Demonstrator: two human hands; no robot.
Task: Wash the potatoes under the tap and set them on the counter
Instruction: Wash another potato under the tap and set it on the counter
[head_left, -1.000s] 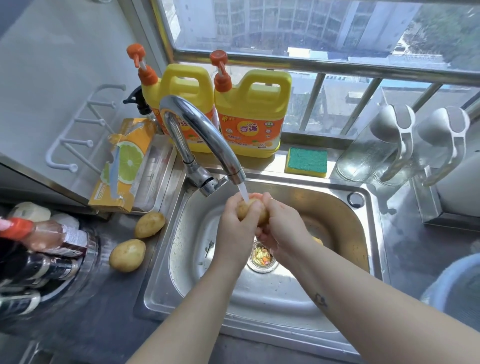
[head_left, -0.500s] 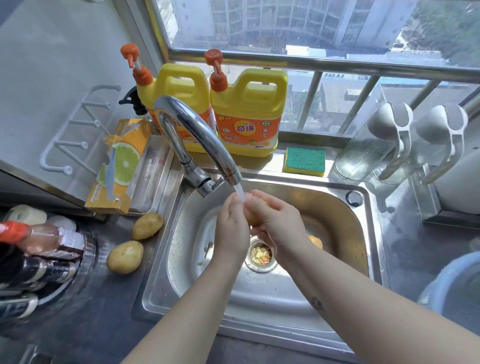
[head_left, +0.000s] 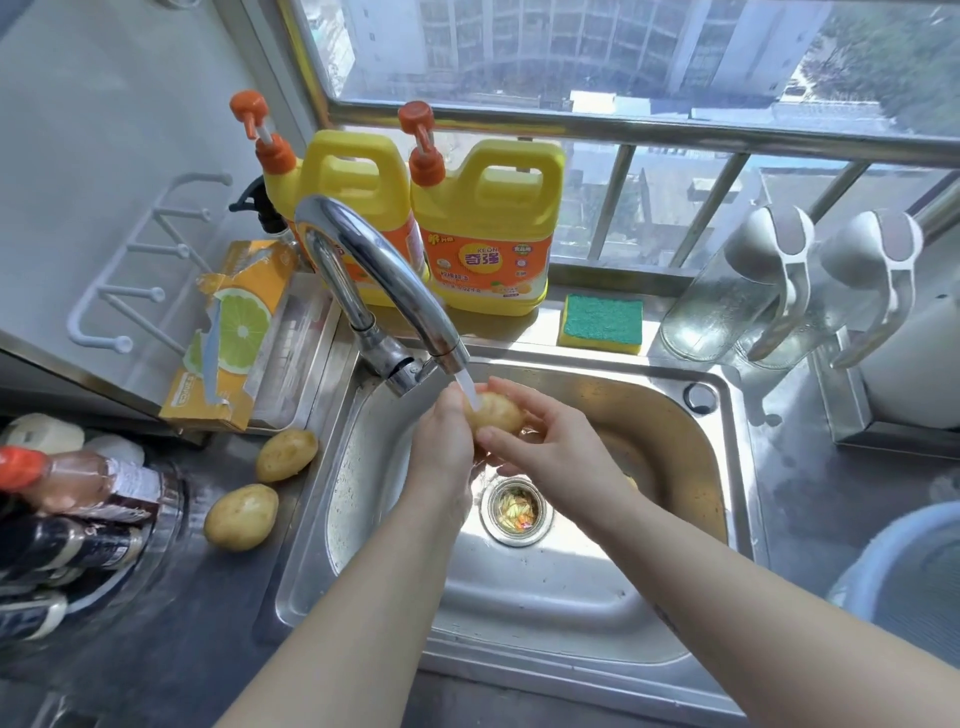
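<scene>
A yellow-brown potato (head_left: 496, 413) is under the running stream of the chrome tap (head_left: 379, 280), over the steel sink (head_left: 696, 467). My left hand (head_left: 441, 441) holds it from the left and my right hand (head_left: 550, 441) cups it from the right, fingers curled round it. Two more potatoes lie on the dark counter left of the sink, one (head_left: 287, 454) nearer the wall and one (head_left: 240, 517) nearer me. A bit of another potato (head_left: 631, 482) peeks out behind my right forearm in the basin.
Two yellow detergent jugs (head_left: 488, 228) stand behind the tap, with a green-yellow sponge (head_left: 601, 323) on the ledge. An orange box (head_left: 228, 338) leans at the left. Sauce bottles (head_left: 67, 499) crowd the left edge. Glass bottles (head_left: 727, 296) and a blue basin (head_left: 904, 577) are at the right.
My hands have turned the potato under the stream; it was covered by my fingers half a second ago and now shows between both hands.
</scene>
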